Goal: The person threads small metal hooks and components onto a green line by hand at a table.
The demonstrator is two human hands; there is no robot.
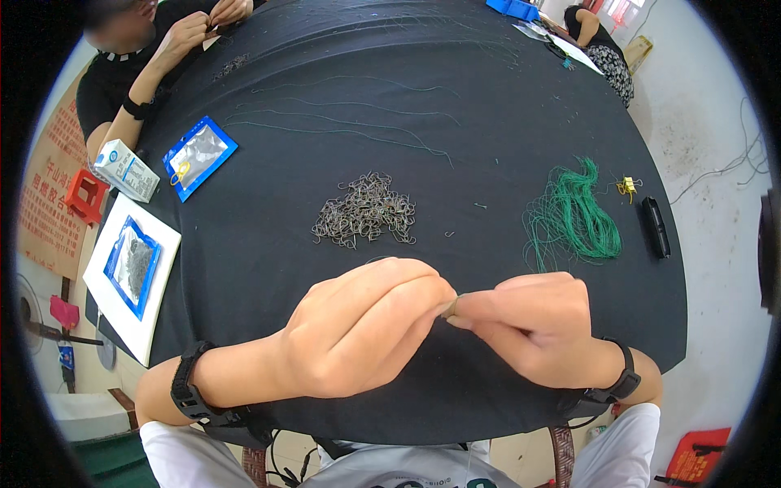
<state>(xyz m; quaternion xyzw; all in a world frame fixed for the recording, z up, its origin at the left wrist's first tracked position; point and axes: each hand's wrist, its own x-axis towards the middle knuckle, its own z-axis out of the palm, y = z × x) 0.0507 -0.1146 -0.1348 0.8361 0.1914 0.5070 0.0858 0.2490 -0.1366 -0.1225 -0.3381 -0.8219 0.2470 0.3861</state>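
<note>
Over the near middle of the black table, my left hand [370,329] and my right hand [533,325] meet fingertip to fingertip. Both are closed in a pinch, and the small thing between them is mostly hidden by the fingers, so its kind does not show. Just beyond my left hand lies a heap of small bent metal hooks [366,213]. A loose bundle of green line [582,215] rests beyond my right hand. Several thin cut lengths of line [350,128] stretch across the cloth farther out.
On the black-clothed table [488,220] are a yellow clip [627,188], a black oblong object [656,228], a blue-edged packet [200,159], a carton [128,171] and a white board [159,297] bearing another packet [133,267]. Two other people [114,77] sit across the table.
</note>
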